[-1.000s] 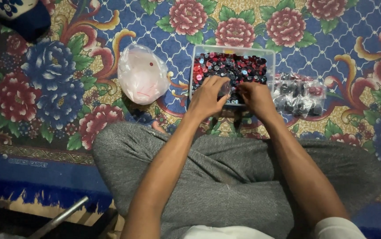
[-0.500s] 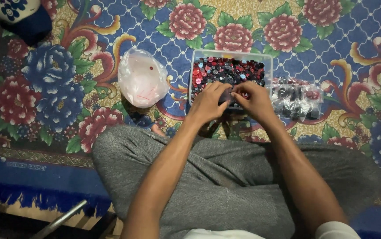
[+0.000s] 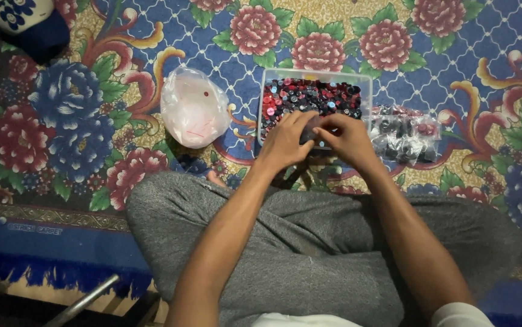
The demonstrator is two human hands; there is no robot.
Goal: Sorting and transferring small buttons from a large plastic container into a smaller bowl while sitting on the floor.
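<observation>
A clear plastic tray (image 3: 367, 85) full of small red, black and blue round pieces (image 3: 309, 95) lies on the carpet in front of my crossed legs. My left hand (image 3: 286, 140) and my right hand (image 3: 344, 137) meet over the tray's near edge, fingertips pinched together on a small dark piece (image 3: 310, 129) between them. What exactly the fingers grip is too small to tell apart.
A pinkish translucent plastic bag (image 3: 194, 108) lies left of the tray. A clear bag of dark pieces (image 3: 405, 134) sits to its right. A blue-and-white object (image 3: 21, 21) is at the top left corner. A floral carpet (image 3: 79, 133) covers the floor; a metal bar (image 3: 82, 300) shows bottom left.
Both hands have drawn closer together over the tray's near edge, fingertips now touching. The view has shifted slightly.
</observation>
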